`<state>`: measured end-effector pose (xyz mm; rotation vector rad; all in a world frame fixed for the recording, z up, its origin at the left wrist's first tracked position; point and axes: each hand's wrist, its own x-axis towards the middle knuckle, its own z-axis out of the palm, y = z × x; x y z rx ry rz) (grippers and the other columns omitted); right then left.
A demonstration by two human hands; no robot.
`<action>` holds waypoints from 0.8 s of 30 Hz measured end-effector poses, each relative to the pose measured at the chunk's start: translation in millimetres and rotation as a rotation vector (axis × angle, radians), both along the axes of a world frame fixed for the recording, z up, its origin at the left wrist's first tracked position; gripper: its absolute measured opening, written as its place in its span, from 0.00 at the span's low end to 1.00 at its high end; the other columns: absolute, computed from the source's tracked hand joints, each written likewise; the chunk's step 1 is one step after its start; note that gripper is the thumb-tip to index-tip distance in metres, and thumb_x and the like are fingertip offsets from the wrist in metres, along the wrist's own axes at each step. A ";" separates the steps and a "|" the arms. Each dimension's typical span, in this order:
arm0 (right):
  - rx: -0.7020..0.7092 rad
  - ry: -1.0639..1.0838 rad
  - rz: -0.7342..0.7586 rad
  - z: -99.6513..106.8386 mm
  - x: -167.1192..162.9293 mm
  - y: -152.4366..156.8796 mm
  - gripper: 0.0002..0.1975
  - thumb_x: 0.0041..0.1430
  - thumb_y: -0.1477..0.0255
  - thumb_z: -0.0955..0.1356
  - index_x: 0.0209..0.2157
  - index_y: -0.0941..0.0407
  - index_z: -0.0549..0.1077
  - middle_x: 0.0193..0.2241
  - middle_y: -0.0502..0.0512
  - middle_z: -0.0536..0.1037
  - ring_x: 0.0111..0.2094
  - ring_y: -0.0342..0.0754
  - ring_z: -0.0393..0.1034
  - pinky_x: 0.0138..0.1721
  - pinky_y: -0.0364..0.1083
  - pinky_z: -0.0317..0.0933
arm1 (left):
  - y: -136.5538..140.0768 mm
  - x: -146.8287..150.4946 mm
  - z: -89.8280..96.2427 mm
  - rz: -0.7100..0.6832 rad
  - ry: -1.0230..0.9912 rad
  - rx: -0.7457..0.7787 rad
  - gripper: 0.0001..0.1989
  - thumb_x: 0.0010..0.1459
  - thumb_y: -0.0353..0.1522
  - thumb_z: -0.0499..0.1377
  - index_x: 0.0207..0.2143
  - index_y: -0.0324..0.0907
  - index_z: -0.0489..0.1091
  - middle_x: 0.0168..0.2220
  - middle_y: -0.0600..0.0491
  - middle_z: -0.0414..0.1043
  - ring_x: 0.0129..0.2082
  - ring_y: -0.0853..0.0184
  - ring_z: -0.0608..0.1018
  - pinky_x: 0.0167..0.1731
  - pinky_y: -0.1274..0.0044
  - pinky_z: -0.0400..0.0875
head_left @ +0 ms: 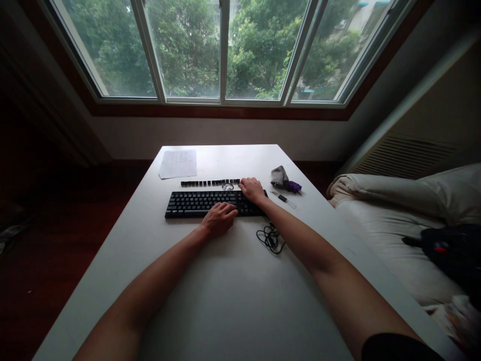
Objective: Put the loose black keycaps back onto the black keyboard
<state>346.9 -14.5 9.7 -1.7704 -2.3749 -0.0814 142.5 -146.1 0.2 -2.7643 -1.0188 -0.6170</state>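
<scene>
A black keyboard (201,201) lies on the white table, partly covered by both hands. My left hand (220,219) rests on its front edge right of the middle, fingers stretched out over the lower keys and holding nothing visible. Behind the keyboard runs a row of loose black keycaps (203,183). My right hand (252,189) reaches over the right part of the keyboard, with its fingers drawn together at the keycap at the row's right end. A small clear round dish or ring (227,187) sits between the row and the keyboard, left of my right hand.
A wire keycap puller (284,199) lies right of the keyboard, near a grey cloth (279,176) and a purple bundle (293,187). A coiled black cable (271,238) is under my right forearm. Printed paper (178,163) lies back left. A sofa (379,235) stands right.
</scene>
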 end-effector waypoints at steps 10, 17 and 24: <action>0.015 -0.052 0.073 5.0 3.0 31.4 0.15 0.63 0.65 0.67 0.50 0.53 0.74 0.50 0.63 0.72 0.52 0.59 0.58 0.52 0.53 0.54 | 4.3 -1.0 -2.9 0.002 0.001 -0.004 0.13 0.64 0.29 0.53 0.49 0.44 0.70 0.52 0.46 0.70 0.50 0.58 0.71 0.50 0.65 0.66; 0.004 -0.077 0.090 8.7 -2.3 32.2 0.13 0.63 0.67 0.67 0.48 0.53 0.77 0.49 0.64 0.72 0.52 0.60 0.58 0.52 0.53 0.53 | 5.0 -1.0 -3.0 0.004 0.010 -0.007 0.14 0.63 0.29 0.54 0.49 0.44 0.70 0.52 0.46 0.70 0.50 0.57 0.71 0.50 0.64 0.66; 0.060 0.005 0.195 13.0 6.9 24.2 0.11 0.64 0.66 0.68 0.45 0.55 0.78 0.45 0.61 0.75 0.50 0.56 0.63 0.51 0.50 0.56 | 4.1 -1.9 -3.6 0.007 0.005 0.004 0.14 0.63 0.29 0.53 0.50 0.43 0.70 0.52 0.46 0.70 0.50 0.58 0.70 0.50 0.65 0.66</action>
